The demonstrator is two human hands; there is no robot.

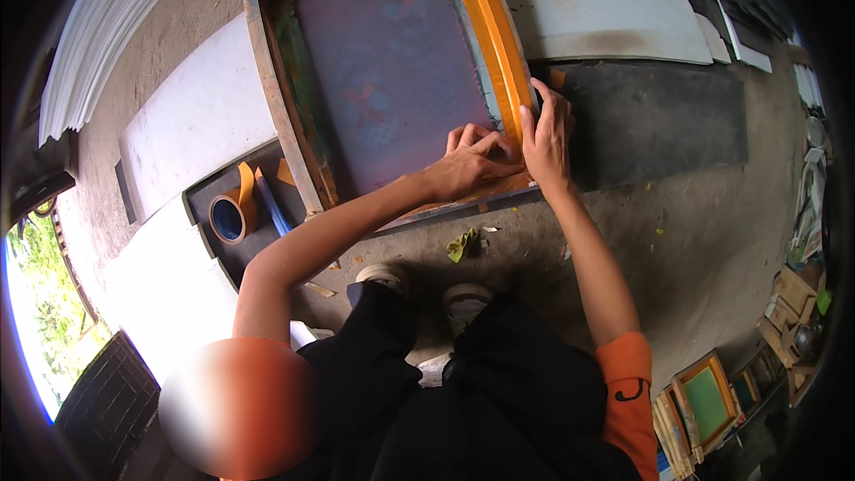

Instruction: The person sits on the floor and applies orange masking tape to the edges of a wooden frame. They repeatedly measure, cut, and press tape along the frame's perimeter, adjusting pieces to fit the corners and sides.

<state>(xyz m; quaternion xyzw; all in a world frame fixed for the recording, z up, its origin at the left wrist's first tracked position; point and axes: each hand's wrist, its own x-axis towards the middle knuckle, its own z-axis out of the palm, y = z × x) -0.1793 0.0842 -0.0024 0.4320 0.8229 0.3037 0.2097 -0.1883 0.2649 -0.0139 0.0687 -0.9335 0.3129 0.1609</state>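
Note:
A screen printing frame (260,80) with a purplish mesh (378,71) lies in front of me, tilted slightly in view. Glossy orange-brown tape (490,27) covers its right and far rails; the left rail shows bare wood. At the near right corner, my left hand (474,160) is bent with curled fingers against the frame, and what lies under its fingertips is hidden. My right hand (547,138) closes round the right rail near that same corner, thumb on the inner side and fingers along the outer side.
A roll of orange-brown tape (230,216) and a long blue strip (272,203) rest on a dark board left of the frame. White panels (614,9) and a black sheet (659,120) lie beyond and right. A crumpled yellow-green scrap (461,245) is on the floor near my shoes.

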